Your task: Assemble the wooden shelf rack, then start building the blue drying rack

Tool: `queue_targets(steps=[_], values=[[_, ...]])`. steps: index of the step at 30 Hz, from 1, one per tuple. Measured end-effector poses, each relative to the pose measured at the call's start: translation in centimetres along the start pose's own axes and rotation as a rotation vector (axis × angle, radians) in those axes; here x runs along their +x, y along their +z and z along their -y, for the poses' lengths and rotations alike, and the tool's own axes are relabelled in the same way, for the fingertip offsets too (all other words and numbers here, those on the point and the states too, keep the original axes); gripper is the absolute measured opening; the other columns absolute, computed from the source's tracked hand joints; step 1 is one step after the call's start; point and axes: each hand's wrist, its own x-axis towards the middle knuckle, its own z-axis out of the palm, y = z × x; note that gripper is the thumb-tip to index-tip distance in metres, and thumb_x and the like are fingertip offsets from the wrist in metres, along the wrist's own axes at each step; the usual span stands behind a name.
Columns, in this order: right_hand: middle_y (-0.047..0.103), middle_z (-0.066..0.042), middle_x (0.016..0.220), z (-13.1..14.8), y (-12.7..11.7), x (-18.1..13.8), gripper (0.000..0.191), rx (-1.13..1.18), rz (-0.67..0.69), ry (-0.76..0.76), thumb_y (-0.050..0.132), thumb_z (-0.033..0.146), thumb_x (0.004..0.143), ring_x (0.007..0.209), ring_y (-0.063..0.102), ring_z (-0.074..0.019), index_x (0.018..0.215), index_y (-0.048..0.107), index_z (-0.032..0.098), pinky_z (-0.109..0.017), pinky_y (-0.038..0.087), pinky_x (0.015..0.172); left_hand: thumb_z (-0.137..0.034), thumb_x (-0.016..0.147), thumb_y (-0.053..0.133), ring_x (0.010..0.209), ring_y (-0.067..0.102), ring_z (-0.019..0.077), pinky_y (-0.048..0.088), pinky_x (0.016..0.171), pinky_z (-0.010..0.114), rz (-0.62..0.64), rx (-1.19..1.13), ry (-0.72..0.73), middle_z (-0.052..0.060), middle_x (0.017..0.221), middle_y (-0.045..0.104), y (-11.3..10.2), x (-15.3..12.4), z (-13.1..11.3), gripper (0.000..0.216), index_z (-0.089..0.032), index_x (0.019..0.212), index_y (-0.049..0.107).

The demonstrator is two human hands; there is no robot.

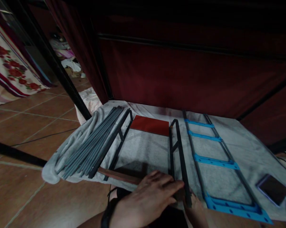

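Note:
A reddish-brown panel (120,175), seen nearly edge-on, spans the near ends of two dark bar frames. My left hand (145,198) is closed over its right part, with fingertips reaching toward the right bar frame (182,161). Low on that frame's near end, my right hand (197,210) is closed around the bar; the bar and my left hand partly hide it. The left bar frame (109,148) rests on the cloth. Between the frames' far ends lies an orange-red panel (149,125).
Several grey rods (92,145) lie bundled at the left. A ladder-like assembly of dark rods with blue crosspieces (216,163) lies right, beside a phone (273,189). Grey cloth (143,150) covers the surface. A dark post (54,66) rises at left; dark red fabric (181,76) hangs behind.

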Motion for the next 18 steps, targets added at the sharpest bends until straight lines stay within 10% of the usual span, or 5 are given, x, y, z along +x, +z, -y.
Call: queue_targets(steps=[6,9,13,18], values=[[0.08,-0.009,0.102,-1.0,-6.3,7.1,0.037,0.111,-0.122,0.194,0.05,0.051,0.086,0.098,0.076,-0.0329,0.102,0.072,0.026,-0.047,0.06,0.09,-0.043,0.1,0.049,0.119,0.065,0.0265,0.049,0.108,0.038,-0.501,0.148,-0.403,0.009,0.128,0.069,-11.9,-2.1,12.9,0.041,-0.02,0.13,0.067],[0.079,-0.012,0.106,1.7,-10.7,14.2,0.038,0.052,-0.229,0.1,0.049,0.05,0.089,0.098,0.074,-0.0316,0.105,0.07,0.022,-0.047,0.057,0.092,-0.046,0.093,0.053,0.119,0.064,0.0339,0.048,0.108,0.045,-0.505,0.246,-0.676,0.016,0.131,0.067,-15.3,-1.9,20.3,0.057,-0.01,0.137,0.06],[0.076,-0.012,0.11,9.4,-13.3,24.8,0.034,-0.047,-0.281,-0.163,0.044,0.041,0.097,0.101,0.071,-0.027,0.111,0.068,0.02,-0.041,0.054,0.093,-0.049,0.091,0.053,0.126,0.064,0.033,0.049,0.108,0.04,-0.313,0.138,-0.742,0.019,0.138,0.066,-14.9,-0.4,25.4,0.071,-0.007,0.149,0.048],[0.071,-0.013,0.128,17.7,-7.8,35.6,0.032,-0.351,0.169,-0.41,0.047,0.018,0.097,0.119,0.064,-0.0234,0.121,0.068,0.015,-0.033,0.044,0.107,-0.039,0.1,0.036,0.136,0.059,0.0307,0.042,0.115,0.041,-0.312,0.101,-0.8,0.021,0.149,0.059,-12.0,0.9,26.0,0.064,-0.006,0.154,0.041]])
